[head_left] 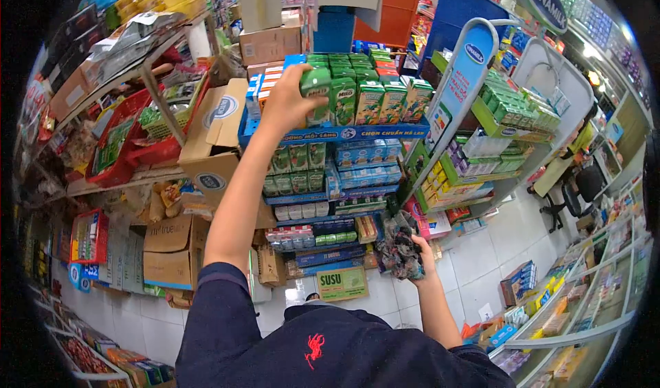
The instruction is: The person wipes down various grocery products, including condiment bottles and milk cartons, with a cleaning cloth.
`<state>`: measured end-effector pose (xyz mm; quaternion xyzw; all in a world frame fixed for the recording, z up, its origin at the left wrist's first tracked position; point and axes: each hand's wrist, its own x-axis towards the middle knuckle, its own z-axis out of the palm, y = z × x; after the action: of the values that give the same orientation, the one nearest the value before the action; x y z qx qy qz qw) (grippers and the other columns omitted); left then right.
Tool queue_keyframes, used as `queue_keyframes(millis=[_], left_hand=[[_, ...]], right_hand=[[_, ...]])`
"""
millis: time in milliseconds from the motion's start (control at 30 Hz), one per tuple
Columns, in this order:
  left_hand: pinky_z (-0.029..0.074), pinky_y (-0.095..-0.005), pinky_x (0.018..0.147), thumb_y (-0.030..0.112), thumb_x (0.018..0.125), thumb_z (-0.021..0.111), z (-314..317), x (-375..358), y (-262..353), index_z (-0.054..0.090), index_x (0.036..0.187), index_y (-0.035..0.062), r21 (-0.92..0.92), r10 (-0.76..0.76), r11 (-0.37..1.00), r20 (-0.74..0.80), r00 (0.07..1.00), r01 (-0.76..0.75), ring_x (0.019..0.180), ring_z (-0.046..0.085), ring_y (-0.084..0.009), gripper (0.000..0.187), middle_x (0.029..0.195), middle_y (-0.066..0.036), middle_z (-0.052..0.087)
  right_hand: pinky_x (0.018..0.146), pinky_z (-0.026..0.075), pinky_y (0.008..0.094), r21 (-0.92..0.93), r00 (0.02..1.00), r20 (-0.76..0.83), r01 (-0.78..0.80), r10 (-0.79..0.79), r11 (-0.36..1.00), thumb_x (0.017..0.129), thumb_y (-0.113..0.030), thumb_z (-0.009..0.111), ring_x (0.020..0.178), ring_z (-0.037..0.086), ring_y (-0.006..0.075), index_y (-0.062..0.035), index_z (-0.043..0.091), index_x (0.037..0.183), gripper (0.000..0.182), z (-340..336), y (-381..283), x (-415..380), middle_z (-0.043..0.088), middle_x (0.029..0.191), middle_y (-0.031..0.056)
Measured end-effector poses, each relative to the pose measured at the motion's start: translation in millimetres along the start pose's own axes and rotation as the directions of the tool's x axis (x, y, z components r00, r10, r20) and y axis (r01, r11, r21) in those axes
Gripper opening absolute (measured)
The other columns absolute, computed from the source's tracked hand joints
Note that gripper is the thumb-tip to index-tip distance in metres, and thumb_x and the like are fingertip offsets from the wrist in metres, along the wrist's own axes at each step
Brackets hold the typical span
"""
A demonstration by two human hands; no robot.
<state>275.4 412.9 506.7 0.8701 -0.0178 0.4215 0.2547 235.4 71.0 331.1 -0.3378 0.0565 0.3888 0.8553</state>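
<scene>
My left hand (pixel 287 100) reaches to the top of the display rack, thumb and fingers closed round a green drink carton (pixel 317 85). Beside that carton stand a green Milo carton (pixel 344 101) and rows of other green cartons. Several cartons with yellow-and-green fronts (pixel 381 102) line the right part of the same tier. Lower down on the right, my right hand (pixel 424 256) grips a crumpled, dark patterned cloth (pixel 399 247), which hangs beside the rack's lower shelves. Part of the left fingers is hidden behind the carton.
A blue shelf edge (pixel 302 137) runs along the front of the top tier. An open cardboard box (pixel 214 123) stands left of the rack. To the right is a Vinamilk stand (pixel 474 54) with green cartons. A green SUSU box (pixel 342 283) lies at the rack's foot.
</scene>
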Motion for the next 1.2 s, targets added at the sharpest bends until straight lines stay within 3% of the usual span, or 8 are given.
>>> queue_keyframes(millis=[467, 600, 733, 800, 833, 1000, 1067, 1200], left_hand=[[0.031, -0.0414, 0.085, 0.041, 0.060, 0.069, 25.6, 1.6, -32.3, 0.052, 0.106, 0.0073, 0.598, 0.191, 0.760, 0.167, 0.967, -0.253, 0.103, 0.041, -0.0287, 0.060, 0.104, -0.011, 0.049], [0.028, -0.0409, 0.094, 0.046, 0.064, 0.063, 22.4, -67.4, 20.2, 0.039, 0.123, 0.0076, -0.254, 0.318, 0.930, 0.189, 0.929, -0.266, 0.110, 0.037, -0.0319, 0.074, 0.117, -0.016, 0.041], [0.037, -0.0376, 0.088, 0.014, 0.067, 0.067, 36.4, -172.0, -2.1, 0.040, 0.119, 0.0046, -0.390, 0.020, 0.913, 0.338, 0.941, 0.121, 0.105, 0.046, -0.0305, 0.058, 0.114, -0.019, 0.045], [0.040, -0.0345, 0.082, 0.012, 0.070, 0.063, 26.4, -210.0, -27.3, 0.041, 0.114, -0.0015, -0.387, -0.358, 0.796, 0.317, 0.878, 0.465, 0.093, 0.053, -0.0300, 0.051, 0.099, -0.019, 0.055], [0.040, -0.0340, 0.081, 0.012, 0.071, 0.062, 14.4, -221.5, -31.0, 0.041, 0.114, -0.0013, -0.349, -0.449, 0.770, 0.299, 0.842, 0.534, 0.093, 0.053, -0.0298, 0.050, 0.099, -0.019, 0.055], [0.041, -0.0401, 0.074, 0.018, 0.078, 0.053, -39.8, -350.1, -91.4, 0.044, 0.108, 0.0011, 0.146, -0.685, 0.726, 0.244, 0.687, 0.672, 0.088, 0.053, -0.0376, 0.035, 0.093, -0.023, 0.056], [0.040, -0.0439, 0.069, 0.024, 0.079, 0.051, -73.4, -363.9, -69.5, 0.046, 0.098, 0.0009, 0.307, -0.874, 0.486, 0.181, 0.452, 0.818, 0.084, 0.052, -0.0400, 0.030, 0.085, -0.025, 0.056], [0.038, -0.0443, 0.073, 0.030, 0.078, 0.053, -98.0, -446.7, -72.2, 0.043, 0.092, -0.0061, 0.305, -0.907, 0.391, -0.033, 0.420, 0.869, 0.087, 0.050, -0.0403, 0.039, 0.087, -0.026, 0.053]], right_hand=[[0.069, 0.049, 0.0339, -0.368, 0.998, -0.030, 0.048, -0.063, 0.928, 0.079, -0.025, 0.049, 0.077, 0.060, 0.0214, 0.0021, 0.054, 0.099, 0.034, 61.1, -12.4, 36.2, 0.060, 0.090, 0.0124], [0.073, 0.047, 0.0316, -0.461, 0.972, 0.148, 0.233, -0.185, 0.856, 0.081, -0.029, 0.046, 0.081, 0.058, 0.0187, 0.0008, 0.053, 0.102, 0.037, 116.6, -12.6, 46.2, 0.059, 0.093, 0.0118], [0.088, 0.033, 0.0274, -0.732, 0.876, 0.466, 0.301, 0.127, 0.612, 0.085, -0.036, 0.042, 0.101, 0.041, 0.0139, 0.0013, 0.044, 0.114, 0.047, 137.9, -2.7, 69.7, 0.046, 0.112, 0.0070], [0.083, 0.040, 0.0325, -0.812, 0.850, 0.465, 0.521, 0.249, -0.262, 0.079, -0.033, 0.053, 0.095, 0.053, 0.0235, -0.0014, 0.054, 0.105, 0.041, 154.4, -30.3, 77.0, 0.056, 0.104, 0.0132], [0.076, 0.043, 0.0342, -0.764, 0.815, 0.577, 0.512, -0.059, -0.392, 0.073, -0.026, 0.060, 0.083, 0.057, 0.0268, -0.0023, 0.060, 0.090, 0.029, 162.6, -39.0, 81.6, 0.059, 0.090, 0.0131], [0.093, 0.032, 0.0401, -0.382, 0.305, 0.915, 0.440, -0.265, -0.813, 0.069, -0.019, 0.062, 0.106, 0.043, 0.0292, -0.0075, 0.046, 0.114, 0.049, 203.2, -109.5, 155.1, 0.048, 0.113, 0.0137], [0.098, 0.022, 0.0462, -0.377, 0.414, 0.876, 0.267, -0.247, -0.887, 0.068, -0.023, 0.063, 0.114, 0.034, 0.0302, -0.0097, 0.035, 0.124, 0.063, 206.8, -107.9, 179.6, 0.039, 0.122, 0.0137], [0.092, 0.029, 0.0435, -0.367, 0.502, 0.839, 0.241, -0.208, -0.898, 0.062, -0.024, 0.070, 0.106, 0.038, 0.0330, -0.0061, 0.041, 0.120, 0.067, 215.2, -112.1, 190.6, 0.042, 0.110, 0.0161]])
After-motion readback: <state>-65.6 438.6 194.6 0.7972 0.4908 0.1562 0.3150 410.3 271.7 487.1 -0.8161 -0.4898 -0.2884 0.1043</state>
